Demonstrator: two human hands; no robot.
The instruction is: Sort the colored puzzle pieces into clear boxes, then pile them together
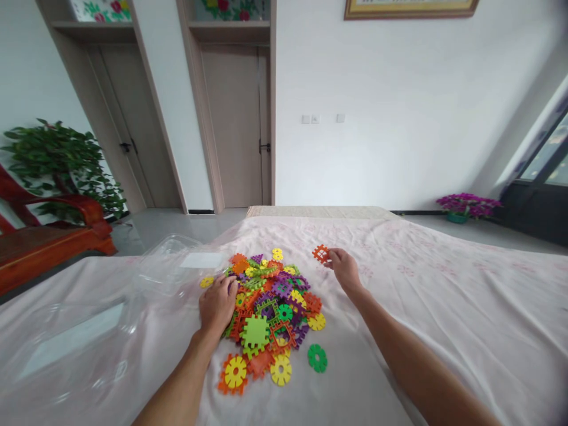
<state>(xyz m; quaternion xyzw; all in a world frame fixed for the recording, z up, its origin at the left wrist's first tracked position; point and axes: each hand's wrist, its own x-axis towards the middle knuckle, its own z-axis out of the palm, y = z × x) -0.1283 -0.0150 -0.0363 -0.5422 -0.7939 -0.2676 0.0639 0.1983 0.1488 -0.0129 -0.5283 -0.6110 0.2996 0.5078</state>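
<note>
An orange square building piece point(320, 254) with notched edges and a window-like cross is pinched in my right hand point(344, 266), out to the right of the pile. My left hand point(217, 303) is at the left edge of a heap of plastic building pieces point(268, 310), fingers curled in against it. What its fingertips hold, if anything, is hidden; a bit of purple shows beside them. Light green, purple, orange and yellow shapes make up the heap. A green notched disc point(317, 358) lies apart at the front right, and a yellow disc point(235, 371) rests on an orange square.
Two clear plastic containers point(164, 269) with white labels stand on the left of the cloth-covered table point(444, 307). Beyond are a wooden chair point(57, 242), a green plant point(57, 160), doors point(235, 124) and a pot of purple flowers point(468, 204).
</note>
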